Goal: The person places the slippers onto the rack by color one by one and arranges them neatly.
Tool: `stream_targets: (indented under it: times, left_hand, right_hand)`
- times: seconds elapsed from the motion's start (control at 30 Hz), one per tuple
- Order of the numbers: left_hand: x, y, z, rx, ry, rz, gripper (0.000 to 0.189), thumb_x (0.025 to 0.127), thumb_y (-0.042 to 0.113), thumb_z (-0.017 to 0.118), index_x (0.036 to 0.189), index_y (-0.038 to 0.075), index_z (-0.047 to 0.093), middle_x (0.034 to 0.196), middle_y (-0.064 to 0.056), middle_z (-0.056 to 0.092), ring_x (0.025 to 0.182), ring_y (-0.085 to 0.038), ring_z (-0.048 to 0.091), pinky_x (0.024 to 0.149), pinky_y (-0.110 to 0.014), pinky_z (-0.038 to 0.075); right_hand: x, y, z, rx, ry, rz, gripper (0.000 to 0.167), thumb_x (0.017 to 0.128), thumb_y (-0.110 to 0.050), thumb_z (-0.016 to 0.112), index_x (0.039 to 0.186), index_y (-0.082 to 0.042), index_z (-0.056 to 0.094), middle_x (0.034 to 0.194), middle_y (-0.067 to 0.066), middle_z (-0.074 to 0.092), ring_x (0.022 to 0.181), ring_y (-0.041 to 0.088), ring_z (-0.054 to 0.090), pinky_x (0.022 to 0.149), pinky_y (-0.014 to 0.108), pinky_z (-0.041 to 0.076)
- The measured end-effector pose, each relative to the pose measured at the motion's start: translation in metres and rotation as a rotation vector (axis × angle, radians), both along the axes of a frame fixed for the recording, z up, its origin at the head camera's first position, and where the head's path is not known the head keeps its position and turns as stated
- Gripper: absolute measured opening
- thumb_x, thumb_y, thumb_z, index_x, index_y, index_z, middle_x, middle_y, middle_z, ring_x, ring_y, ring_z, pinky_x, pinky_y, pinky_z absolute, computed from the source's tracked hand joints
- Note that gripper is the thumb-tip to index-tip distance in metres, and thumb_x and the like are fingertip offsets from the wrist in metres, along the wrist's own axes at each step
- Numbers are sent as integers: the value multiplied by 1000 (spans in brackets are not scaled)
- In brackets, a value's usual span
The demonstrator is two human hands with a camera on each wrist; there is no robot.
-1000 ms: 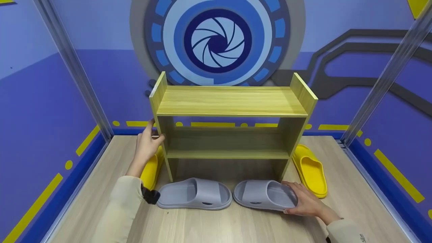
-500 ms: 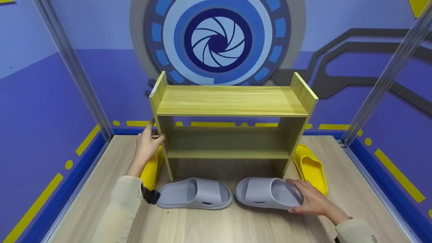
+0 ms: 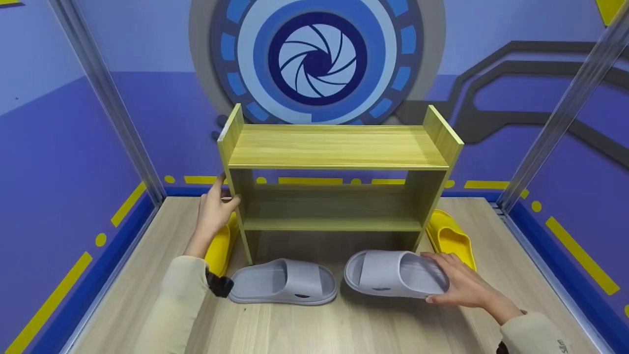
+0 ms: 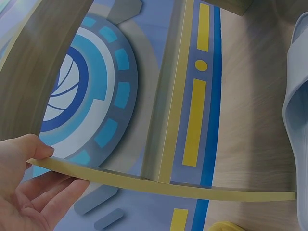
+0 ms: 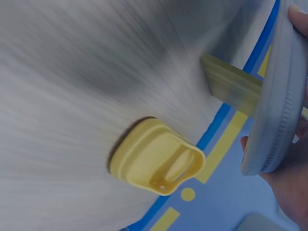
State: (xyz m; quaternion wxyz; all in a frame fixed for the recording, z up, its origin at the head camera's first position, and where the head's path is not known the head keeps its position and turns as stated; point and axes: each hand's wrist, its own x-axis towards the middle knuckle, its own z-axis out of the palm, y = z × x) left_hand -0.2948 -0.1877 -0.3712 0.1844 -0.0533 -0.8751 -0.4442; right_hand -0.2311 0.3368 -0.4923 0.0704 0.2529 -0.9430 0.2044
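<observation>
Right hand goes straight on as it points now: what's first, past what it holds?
Past the grey slipper it grips, the right hand would likely meet the wooden rack first, low on its right side panel. Depth is unclear from the head view.

We look into a booth-like set, perhaps a lab's: printed panels line the table's back and side edges, and metal posts stand at its back corners.
</observation>
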Motion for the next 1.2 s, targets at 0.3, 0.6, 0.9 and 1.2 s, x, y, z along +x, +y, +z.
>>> stream_targets:
  times: [0.3,0.6,0.9,1.2]
  left_hand:
    - [0,0,0,-1,-6,1,57,81,8,58,133,5,34,98,-24,60,84,-30,61,66,-38,50]
    - [1,0,0,-5,14,-3,57,81,8,58,132,4,35,97,-23,60,83,-30,61,67,-38,50]
    - [0,0,1,-24,-7,11,57,81,11,58,132,5,35,99,-24,60,85,-30,61,68,-39,49]
    - [-1,0,-1,-10,-12,1,58,81,9,59,133,4,33,100,-24,59,85,-32,60,68,-39,49]
  right_hand:
    - [2,0,17,-37,22,35,88,55,-48,77,130,-17,41,118,-1,47,98,14,40,74,44,40]
    - [1,0,32,-44,61,71,85,57,-48,76,129,-14,43,118,-1,47,98,14,38,75,46,40]
    - [1,-2,48,-61,145,156,87,56,-39,79,130,-13,41,117,1,47,99,17,39,74,48,38]
    - [3,-4,69,-56,137,183,90,57,-36,80,132,-12,38,119,3,45,99,17,38,73,46,38]
